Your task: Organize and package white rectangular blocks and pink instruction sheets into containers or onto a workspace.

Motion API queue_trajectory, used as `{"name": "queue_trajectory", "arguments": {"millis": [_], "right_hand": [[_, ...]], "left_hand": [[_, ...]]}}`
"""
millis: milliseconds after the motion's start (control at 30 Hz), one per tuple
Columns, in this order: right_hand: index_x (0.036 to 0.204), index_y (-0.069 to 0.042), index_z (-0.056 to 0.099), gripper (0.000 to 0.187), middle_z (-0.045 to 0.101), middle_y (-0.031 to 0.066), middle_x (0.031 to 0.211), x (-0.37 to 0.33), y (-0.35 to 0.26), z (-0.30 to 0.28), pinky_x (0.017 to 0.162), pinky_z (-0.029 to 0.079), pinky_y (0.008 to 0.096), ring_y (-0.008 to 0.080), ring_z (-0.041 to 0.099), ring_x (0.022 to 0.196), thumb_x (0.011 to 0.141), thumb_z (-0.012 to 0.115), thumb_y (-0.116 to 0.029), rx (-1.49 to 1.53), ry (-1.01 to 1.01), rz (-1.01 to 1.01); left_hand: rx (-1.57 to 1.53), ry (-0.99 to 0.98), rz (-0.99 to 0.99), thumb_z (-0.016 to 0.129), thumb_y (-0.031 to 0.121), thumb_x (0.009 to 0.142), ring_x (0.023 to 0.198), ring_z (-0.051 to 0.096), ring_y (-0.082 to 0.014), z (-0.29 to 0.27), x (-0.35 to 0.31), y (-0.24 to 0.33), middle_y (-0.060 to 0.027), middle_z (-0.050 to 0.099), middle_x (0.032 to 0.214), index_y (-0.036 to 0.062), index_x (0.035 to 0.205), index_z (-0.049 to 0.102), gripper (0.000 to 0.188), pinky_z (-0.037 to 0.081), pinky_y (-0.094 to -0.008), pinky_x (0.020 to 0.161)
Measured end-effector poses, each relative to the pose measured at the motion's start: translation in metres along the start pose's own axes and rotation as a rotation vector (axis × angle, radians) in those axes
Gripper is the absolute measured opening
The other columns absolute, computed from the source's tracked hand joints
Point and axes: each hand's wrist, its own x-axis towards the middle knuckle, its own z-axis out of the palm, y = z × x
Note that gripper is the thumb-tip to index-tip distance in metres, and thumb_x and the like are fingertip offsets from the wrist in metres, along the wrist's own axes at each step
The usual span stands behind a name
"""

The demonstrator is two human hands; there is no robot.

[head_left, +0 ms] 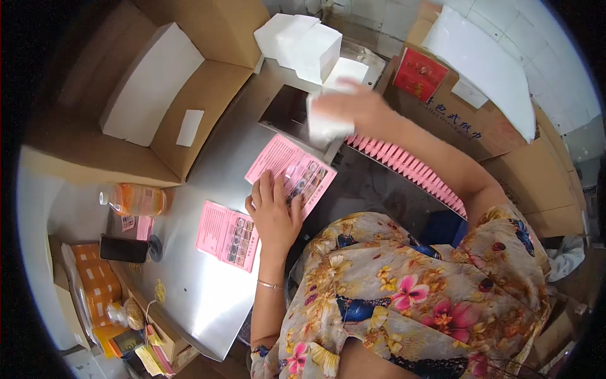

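Left hand point(274, 211): fingers spread on pink leaflet point(303, 167)
Right hand point(358, 115): blurred — closed around white bundle point(323, 125)
Leaflet: on the worktop point(205, 303), right of orange bottle point(137, 200)
Second leaflet point(227, 235): nearer the bottle

On the left part of the tabletop point(189, 294) there is a bottle point(139, 200) with orange liquid, and near to it a dark phone point(121, 249). An orange item point(98, 275) with white patches is farther left. At right, a brown carton point(489, 138) bears a red packet point(420, 71).
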Motion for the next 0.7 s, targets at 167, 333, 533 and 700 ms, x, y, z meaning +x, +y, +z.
{"name": "queue_trajectory", "arguments": {"millis": [167, 333, 533, 700], "right_hand": [[0.117, -0.011, 0.069, 0.032, 0.064, 0.0082, 0.121, -0.013, -0.075, 0.043, 0.115, 0.029, 0.0611, 0.0212, 0.06, 0.119, 0.086, 0.061, -0.012, 0.207, -0.193, -0.145], [0.104, -0.01, 0.072, 0.024, 0.068, 0.0083, 0.111, 0.057, -0.078, 0.098, 0.115, 0.027, 0.0619, 0.0251, 0.058, 0.117, 0.083, 0.061, -0.018, -0.094, -0.484, 0.048], [0.099, -0.01, 0.071, 0.021, 0.066, 0.0095, 0.096, 0.058, -0.066, 0.094, 0.117, 0.022, 0.0635, 0.0277, 0.06, 0.11, 0.082, 0.063, -0.02, -0.004, -0.678, -0.092], [0.095, -0.014, 0.076, 0.021, 0.07, 0.0089, 0.11, 0.043, -0.075, 0.099, 0.116, 0.021, 0.0657, 0.0269, 0.056, 0.119, 0.083, 0.063, -0.023, -0.132, -0.365, -0.109]], "left_hand": [[0.001, 0.03, 0.017, 0.071, 0.029, 0.081, 0.132, 0.042, -0.0387, 0.011, 0.02, 0.009, -0.0191, 0.046, 0.144, 0.0031, 0.14, 0.047, 0.069, 0.032, -0.0568, 0.104], [-0.139, 0.167, -0.025, 0.075, 0.027, 0.082, 0.136, 0.039, -0.0401, 0.013, 0.032, 0.02, -0.0212, 0.04, 0.151, 0.0076, 0.154, 0.034, 0.085, 0.029, -0.0567, 0.107], [-0.023, 0.224, -0.054, 0.075, 0.033, 0.082, 0.144, 0.029, -0.0437, 0.008, 0.036, 0.005, -0.0231, 0.036, 0.154, 0.007, 0.153, 0.034, 0.086, 0.019, -0.0609, 0.114], [-0.006, 0.157, -0.055, 0.076, 0.035, 0.081, 0.143, 0.031, -0.0436, 0.007, 0.033, 0.003, -0.0231, 0.036, 0.153, 0.0067, 0.154, 0.032, 0.09, 0.02, -0.0624, 0.114]]}}
